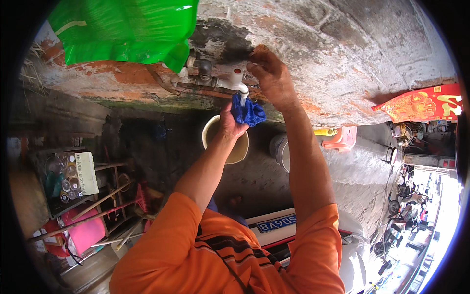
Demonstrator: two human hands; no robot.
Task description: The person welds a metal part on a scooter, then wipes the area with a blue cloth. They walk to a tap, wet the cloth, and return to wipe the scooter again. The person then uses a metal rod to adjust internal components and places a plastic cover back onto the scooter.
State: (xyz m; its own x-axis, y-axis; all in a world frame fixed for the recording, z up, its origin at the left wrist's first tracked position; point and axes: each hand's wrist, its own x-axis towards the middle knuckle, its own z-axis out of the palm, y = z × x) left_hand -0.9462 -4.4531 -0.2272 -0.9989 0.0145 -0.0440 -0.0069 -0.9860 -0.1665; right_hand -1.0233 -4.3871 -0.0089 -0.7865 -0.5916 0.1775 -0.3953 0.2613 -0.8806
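Observation:
My left hand (232, 125) holds a crumpled dark blue cloth (249, 112) right under the spout of a white plastic tap (235, 79) with a red mark on its top. A stream of water (242, 99) falls from the spout onto the cloth. Just to the right of the tap, near the wall, my right hand (273, 75) is raised with bent fingers. Nothing shows between them, and a small gap parts them from the tap. Below my left hand stands a pale bucket (238, 156), its rim partly hidden by my hand and forearm.
A green plastic sheet (125, 33) hangs on the worn brick wall (330, 55). A white bucket (281, 150) stands partly behind my right forearm, with a pink plastic stool (343, 139) beyond. Brooms and sticks (106, 209) lean at the left. Behind me is a vehicle with a plate (277, 223).

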